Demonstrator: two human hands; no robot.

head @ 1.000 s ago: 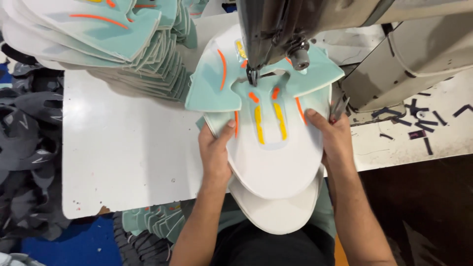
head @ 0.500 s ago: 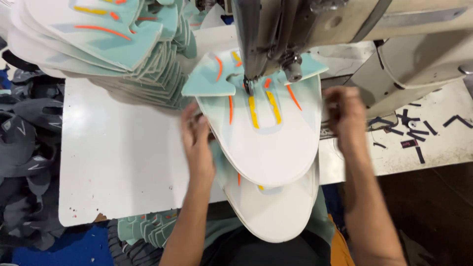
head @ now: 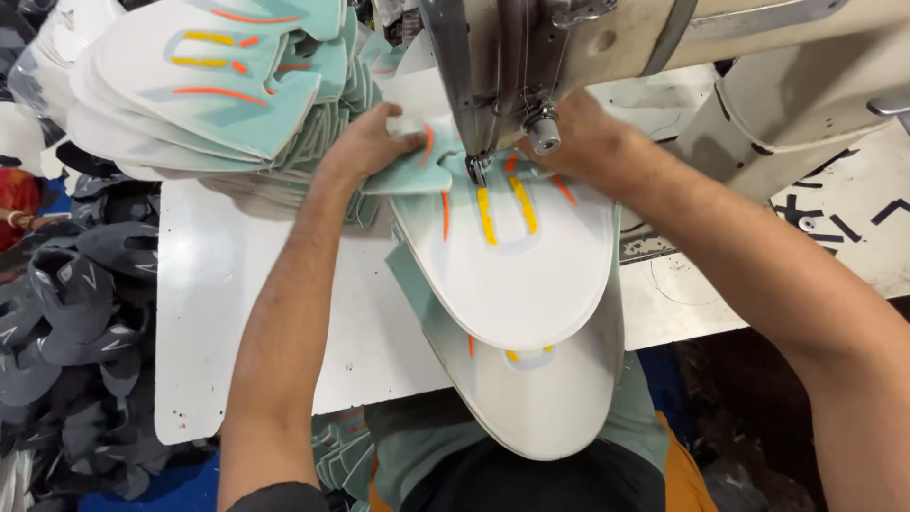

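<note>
Both hands, left hand (head: 365, 147) and right hand (head: 583, 142), press a white-and-mint shoe upper (head: 507, 256) under the sewing machine (head: 569, 47).

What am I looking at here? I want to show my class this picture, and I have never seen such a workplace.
The view comes from a camera worn on a person's head, looking down at their own arms. The big beige body at the top is a sewing machine. Under its needle lies a white and mint cut piece with yellow and orange stripes. The left hand presses the piece's mint flap; the right hand steadies it behind the needle. A similar piece lies beneath. On the white table sits a stack of such pieces.
</note>
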